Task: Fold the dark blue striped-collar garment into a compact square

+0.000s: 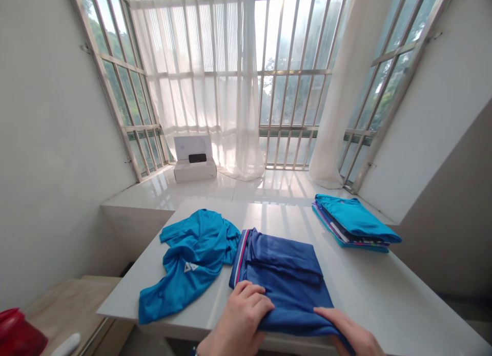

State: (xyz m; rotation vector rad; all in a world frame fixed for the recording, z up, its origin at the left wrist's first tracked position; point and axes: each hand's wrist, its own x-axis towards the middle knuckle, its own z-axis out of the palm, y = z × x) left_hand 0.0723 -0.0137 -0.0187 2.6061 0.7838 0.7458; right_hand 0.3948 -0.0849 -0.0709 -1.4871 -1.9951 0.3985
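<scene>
Both hands, left hand (240,315) and right hand (348,331), press flat with fingers spread, gripping nothing, on the folded shorts (282,279); the slick fabric could slide off the worktop (369,284) edge.

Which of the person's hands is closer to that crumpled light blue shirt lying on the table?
The left hand. It rests on the near left edge of the folded dark blue garment, just right of the crumpled light blue shirt. The right hand presses the garment's far side.

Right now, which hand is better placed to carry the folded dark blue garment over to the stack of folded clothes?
Probably the right hand: it lies on the dark blue garment's right edge, on the stack's side. The left hand presses the opposite edge.
</scene>
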